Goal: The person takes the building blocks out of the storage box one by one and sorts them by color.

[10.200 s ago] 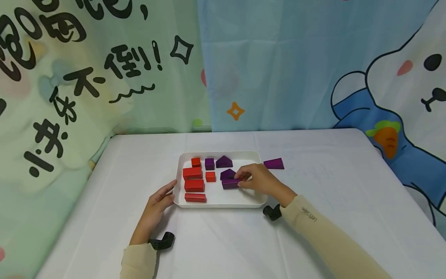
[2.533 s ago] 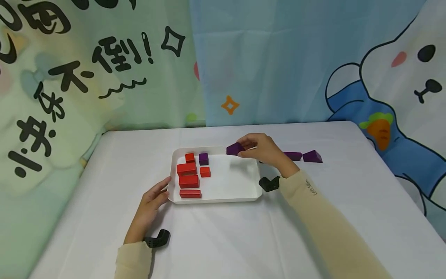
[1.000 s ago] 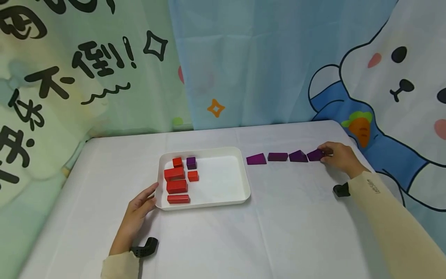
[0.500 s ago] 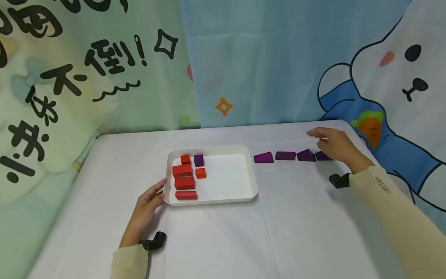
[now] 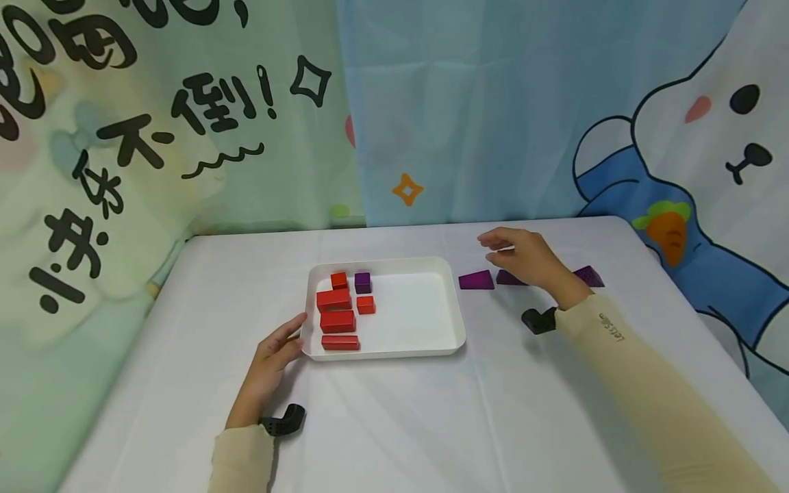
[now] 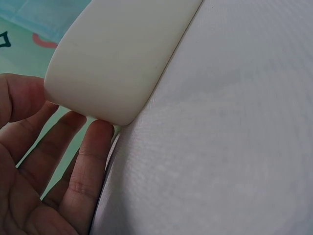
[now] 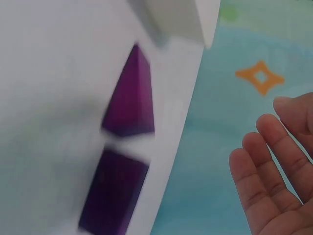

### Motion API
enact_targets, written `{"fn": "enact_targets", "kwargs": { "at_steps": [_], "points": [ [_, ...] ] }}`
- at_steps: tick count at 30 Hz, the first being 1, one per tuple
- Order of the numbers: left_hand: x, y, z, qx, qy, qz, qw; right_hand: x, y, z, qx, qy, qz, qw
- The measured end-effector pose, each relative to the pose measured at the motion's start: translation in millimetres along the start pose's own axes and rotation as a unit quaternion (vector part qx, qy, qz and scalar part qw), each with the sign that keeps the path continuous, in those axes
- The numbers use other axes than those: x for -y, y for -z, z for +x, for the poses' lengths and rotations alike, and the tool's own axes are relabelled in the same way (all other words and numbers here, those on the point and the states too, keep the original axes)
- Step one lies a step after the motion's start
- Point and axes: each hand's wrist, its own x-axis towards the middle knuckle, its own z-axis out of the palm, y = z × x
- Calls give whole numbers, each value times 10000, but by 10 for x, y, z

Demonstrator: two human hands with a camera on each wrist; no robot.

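Note:
My left hand (image 5: 269,366) rests at the left end of the white tray (image 5: 419,348), fingertips touching its outer wall (image 6: 112,63) in the left wrist view. Several red blocks (image 5: 337,322) and one purple cube (image 5: 362,283) stand in the tray's left half. My right hand (image 5: 527,260) hovers, fingers extended and holding nothing, over a row of purple blocks on the table. A tapered purple block (image 5: 477,281) lies nearest the tray, with a second purple block (image 5: 509,279) beside it. A further purple block (image 5: 590,276) shows past my wrist; the hand hides part of the row.
A white cloth (image 5: 394,424) covers the table. Behind it hangs a printed curtain (image 5: 493,123) with lettering and a cartoon bear. Each wrist wears a black device, the left wrist device (image 5: 285,420) and the right wrist device (image 5: 538,320).
The purple blocks other than the cube have gone from the tray into a row at its right. My right hand released the last one, rose and moved left. My left hand stays at the tray.

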Motion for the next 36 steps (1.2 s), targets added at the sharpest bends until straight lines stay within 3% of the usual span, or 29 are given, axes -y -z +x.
{"fn": "enact_targets", "kwargs": {
  "at_steps": [16, 28, 36],
  "points": [
    [16, 44, 14, -19, -76, -51, 10000, 343, -704, 388, 133, 755, 870, 9933],
    [15, 50, 45, 5, -129, -173, 9998, 558, -1182, 614, 394, 690, 1173, 9899],
    [41, 24, 49, -29, -138, -136, 9998, 691, -1472, 778, 636, 470, 1097, 9908]
  ]
}}
